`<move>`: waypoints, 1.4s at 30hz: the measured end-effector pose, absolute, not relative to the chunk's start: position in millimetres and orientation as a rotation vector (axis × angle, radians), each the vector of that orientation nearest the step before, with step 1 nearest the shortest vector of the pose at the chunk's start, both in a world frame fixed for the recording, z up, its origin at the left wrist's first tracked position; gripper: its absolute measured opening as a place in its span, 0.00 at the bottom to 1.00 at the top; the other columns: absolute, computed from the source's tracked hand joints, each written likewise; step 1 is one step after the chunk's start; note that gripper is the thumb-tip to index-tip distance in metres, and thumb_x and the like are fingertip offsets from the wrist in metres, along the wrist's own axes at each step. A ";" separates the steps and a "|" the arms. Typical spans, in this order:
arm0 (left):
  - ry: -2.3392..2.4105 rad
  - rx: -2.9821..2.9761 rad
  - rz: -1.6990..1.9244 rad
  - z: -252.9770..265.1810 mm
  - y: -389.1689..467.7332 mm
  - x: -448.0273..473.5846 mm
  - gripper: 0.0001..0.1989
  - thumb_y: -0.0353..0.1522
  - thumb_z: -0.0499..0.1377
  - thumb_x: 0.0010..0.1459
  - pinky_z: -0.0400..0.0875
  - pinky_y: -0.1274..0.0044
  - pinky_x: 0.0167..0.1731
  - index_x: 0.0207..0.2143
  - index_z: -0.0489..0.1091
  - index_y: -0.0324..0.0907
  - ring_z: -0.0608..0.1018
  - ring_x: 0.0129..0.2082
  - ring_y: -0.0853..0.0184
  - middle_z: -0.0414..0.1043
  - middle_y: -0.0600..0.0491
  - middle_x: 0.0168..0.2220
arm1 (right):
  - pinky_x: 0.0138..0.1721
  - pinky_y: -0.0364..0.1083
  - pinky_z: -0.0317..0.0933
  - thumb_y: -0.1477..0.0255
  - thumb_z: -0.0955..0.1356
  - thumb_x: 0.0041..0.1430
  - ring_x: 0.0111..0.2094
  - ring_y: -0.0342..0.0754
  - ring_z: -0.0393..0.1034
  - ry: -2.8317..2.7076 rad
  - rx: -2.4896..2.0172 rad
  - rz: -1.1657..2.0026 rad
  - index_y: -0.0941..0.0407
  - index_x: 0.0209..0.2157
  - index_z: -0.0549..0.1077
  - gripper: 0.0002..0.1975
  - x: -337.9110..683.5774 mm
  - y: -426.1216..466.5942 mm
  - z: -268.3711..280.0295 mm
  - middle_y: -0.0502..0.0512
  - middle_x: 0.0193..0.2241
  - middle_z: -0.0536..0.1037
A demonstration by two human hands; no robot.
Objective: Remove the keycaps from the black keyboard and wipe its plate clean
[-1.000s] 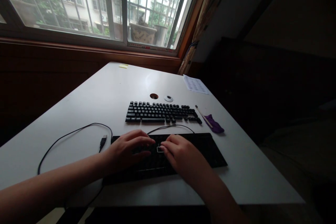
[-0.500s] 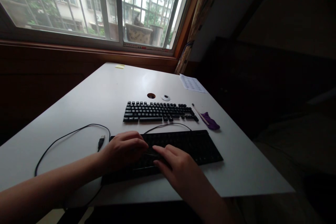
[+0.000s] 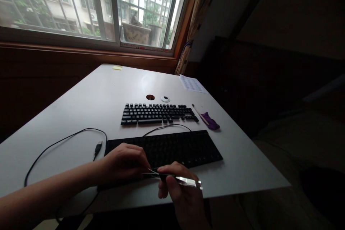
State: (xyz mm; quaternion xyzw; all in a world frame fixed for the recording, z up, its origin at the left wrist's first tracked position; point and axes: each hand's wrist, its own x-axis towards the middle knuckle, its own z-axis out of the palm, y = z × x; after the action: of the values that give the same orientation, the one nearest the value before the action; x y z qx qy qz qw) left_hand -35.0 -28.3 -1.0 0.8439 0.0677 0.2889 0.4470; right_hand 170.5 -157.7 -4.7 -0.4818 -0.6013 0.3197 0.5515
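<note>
My right hand holds a keycap puller with a dark middle, a shiny metal end on the right and thin wire prongs on the left. My left hand is closed, its fingertips at the prongs; whatever lies between them is hidden. Both hands are over the front edge of a black keyboard, whose surface is too dark to make out in detail. Behind it, black keycaps lie in rows on the white table.
A black cable with a USB plug loops across the left of the table. Right of the keycaps lie a thin brush and a purple cloth. Farther back are a round hole, a white ring cover and a printed sheet.
Both hands have drawn back from the middle of the keyboard toward its front edge. The puller now lies turned sideways and shows clearly in my right hand. The view has shifted slightly.
</note>
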 end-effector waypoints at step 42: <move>0.260 2.872 0.303 -18.5 -28.4 -29.8 0.27 0.34 0.64 0.61 0.55 0.52 0.67 0.62 0.67 0.53 0.59 0.70 0.45 0.59 0.53 0.69 | 0.24 0.45 0.56 0.63 0.57 0.75 0.17 0.46 0.71 -1.875 -1.761 -0.255 0.55 0.29 0.71 0.23 251.9 -129.5 -42.6 0.49 0.17 0.72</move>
State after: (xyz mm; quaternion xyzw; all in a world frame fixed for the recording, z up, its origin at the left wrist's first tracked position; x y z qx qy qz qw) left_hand -29.8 -28.4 -18.5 0.9832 0.0889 0.1036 0.1210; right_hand 251.9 -129.5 -42.6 -0.6551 -0.6973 -0.0950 0.2748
